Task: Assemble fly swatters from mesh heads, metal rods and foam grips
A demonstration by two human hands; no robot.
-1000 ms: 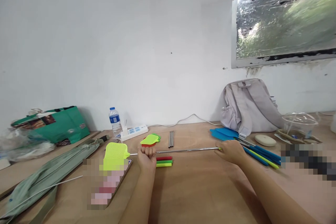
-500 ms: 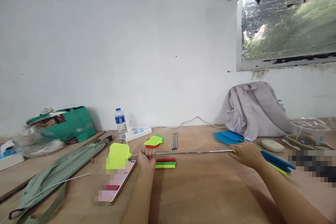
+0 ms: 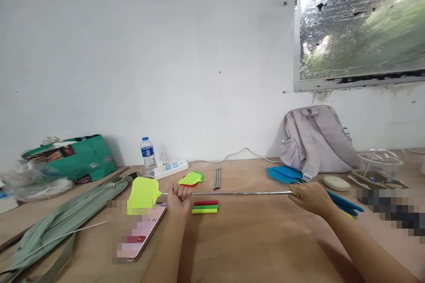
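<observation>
Over wooden table [image 3: 252, 239], swatter rod [image 3: 239, 193] between gripping right hand [image 3: 310, 197], loosely open left hand [image 3: 179, 194].

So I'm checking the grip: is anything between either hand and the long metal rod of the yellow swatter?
Nothing visible: the left hand lies open under the thin metal rod, and the right hand grips its far end.

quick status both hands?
Left hand: open, palm up, fly swatter rod across its fingers.
Right hand: closed on the rod's handle end.
</observation>
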